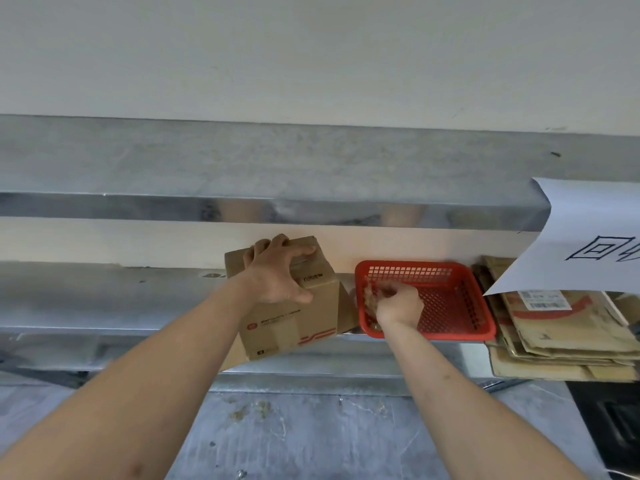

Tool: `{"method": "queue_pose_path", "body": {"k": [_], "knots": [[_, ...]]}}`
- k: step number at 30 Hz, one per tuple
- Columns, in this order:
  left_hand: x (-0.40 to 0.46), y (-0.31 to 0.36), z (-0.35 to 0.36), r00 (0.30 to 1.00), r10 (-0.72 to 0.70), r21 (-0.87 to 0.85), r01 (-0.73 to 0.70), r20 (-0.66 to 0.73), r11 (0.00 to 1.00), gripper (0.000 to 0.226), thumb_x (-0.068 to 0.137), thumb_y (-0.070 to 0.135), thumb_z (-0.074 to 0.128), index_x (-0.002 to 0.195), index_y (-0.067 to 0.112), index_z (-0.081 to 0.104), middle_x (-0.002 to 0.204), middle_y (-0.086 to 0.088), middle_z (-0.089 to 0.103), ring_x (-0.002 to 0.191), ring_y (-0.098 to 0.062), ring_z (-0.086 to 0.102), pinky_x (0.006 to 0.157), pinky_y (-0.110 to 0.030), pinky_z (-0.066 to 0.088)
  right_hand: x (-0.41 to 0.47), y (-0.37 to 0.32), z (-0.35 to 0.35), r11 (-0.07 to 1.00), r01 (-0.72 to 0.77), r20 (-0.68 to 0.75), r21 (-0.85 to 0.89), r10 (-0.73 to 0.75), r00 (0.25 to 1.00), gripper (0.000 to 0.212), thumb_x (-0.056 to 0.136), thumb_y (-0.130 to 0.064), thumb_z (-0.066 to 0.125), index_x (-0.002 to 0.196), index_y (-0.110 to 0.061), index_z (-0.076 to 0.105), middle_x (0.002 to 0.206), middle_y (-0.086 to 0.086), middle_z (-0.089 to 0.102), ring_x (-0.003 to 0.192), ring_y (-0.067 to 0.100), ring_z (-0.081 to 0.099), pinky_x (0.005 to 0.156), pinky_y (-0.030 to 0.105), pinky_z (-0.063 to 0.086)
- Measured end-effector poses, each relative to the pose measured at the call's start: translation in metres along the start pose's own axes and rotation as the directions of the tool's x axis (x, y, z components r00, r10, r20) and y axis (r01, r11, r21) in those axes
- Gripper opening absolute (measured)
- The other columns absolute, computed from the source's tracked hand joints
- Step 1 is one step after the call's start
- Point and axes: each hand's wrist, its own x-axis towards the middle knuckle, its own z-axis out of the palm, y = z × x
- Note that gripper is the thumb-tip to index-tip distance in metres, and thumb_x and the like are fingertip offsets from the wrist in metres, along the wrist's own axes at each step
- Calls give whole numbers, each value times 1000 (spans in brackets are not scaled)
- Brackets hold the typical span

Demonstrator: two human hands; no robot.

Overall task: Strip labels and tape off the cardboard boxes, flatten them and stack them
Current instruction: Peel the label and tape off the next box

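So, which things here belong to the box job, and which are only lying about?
Belong to the job:
- brown cardboard box with red print, held by left hand
- red plastic mesh basket, right hand dropping crumpled tape scraps
- stack of flattened cardboard

Lying about:
- white paper sign
- metal shelf

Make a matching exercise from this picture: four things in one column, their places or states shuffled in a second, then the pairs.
Things:
1. left hand
2. right hand
3. red basket
4. flattened cardboard stack

Places or states:
A. at the far right, partly under a white paper sheet
B. gripping the top of the cardboard box
C. between box and stack
D. inside the basket, holding crumpled tape

Pairs: 1-B, 2-D, 3-C, 4-A
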Motion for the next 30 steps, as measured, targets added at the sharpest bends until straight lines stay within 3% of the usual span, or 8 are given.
{"method": "queue_pose_path", "body": {"k": [6, 11, 15, 18, 21, 24, 26, 30], "knots": [[0, -2, -1, 1000, -7, -21, 7, 9, 1000, 103, 57, 54, 78, 148, 58, 31, 157, 8, 23, 147, -28, 14, 122, -48, 12, -4, -13, 5, 998, 30, -17, -54, -31, 999, 17, 94, -21, 65, 101, -25, 80, 110, 3, 77, 111, 35, 67, 94, 35, 49], [-6, -3, -3, 1000, 2, -7, -2, 20, 1000, 102, 59, 56, 78, 149, 59, 30, 157, 6, 24, 146, -29, 16, 120, -47, 16, -24, -35, 21, 984, 178, 152, -8, -175, 973, 14, 94, -28, 65, 99, -28, 78, 97, -6, 76, 94, 22, 69, 77, 24, 48], [-20, -14, -10, 1000, -10, 101, 10, 6, 995, 102, 60, 62, 77, 150, 57, 29, 149, 3, 34, 137, -30, 29, 114, -44, 26, -45, -55, 38, 963, 248, 246, 101, -266, 932, 19, 101, -24, 56, 99, -22, 75, 91, -7, 71, 88, 16, 65, 66, 18, 43], [-33, -27, -15, 995, -78, 190, 87, -57, 978, 100, 58, 73, 72, 147, 53, 32, 130, -1, 45, 122, -32, 42, 104, -43, 38, -60, -67, 47, 960, 238, 300, 150, -274, 914, 39, 108, -38, 44, 93, -17, 73, 83, -2, 70, 80, 16, 64, 64, 23, 44], [-44, -34, -16, 960, -246, 172, 268, -136, 948, 100, 53, 91, 63, 139, 48, 35, 125, -6, 45, 118, -37, 44, 95, -47, 45, -76, -79, 53, 951, 254, 371, 175, -303, 878, 46, 109, -44, 38, 88, -16, 69, 83, -1, 69, 81, 16, 63, 69, 29, 44], [-48, -39, -14, 929, -337, 126, 356, -151, 926, 115, 43, 106, 49, 142, 50, 32, 133, -9, 41, 124, -39, 41, 96, -50, 45, -85, -87, 57, 936, 216, 424, 276, -321, 847, 31, 107, -44, 45, 100, -26, 70, 96, -8, 72, 92, 8, 65, 76, 26, 49], [-49, -44, -12, 947, -297, 116, 311, -125, 943, 115, 43, 110, 41, 144, 55, 28, 135, -9, 36, 127, -39, 36, 99, -52, 42, -88, -85, 58, 933, 175, 442, 314, -307, 843, 23, 101, -47, 57, 109, -29, 70, 102, -12, 72, 98, 7, 66, 82, 26, 52], [-52, -67, -11, 984, -175, 20, 176, -4, 984, 98, 60, 101, 48, 147, 66, 20, 128, -6, 31, 127, -37, 28, 111, -52, 35, -91, -74, 57, 929, 109, 418, 353, -261, 870, 16, 93, -37, 71, 107, -30, 70, 101, -13, 72, 97, 10, 68, 74, 22, 54]]}}
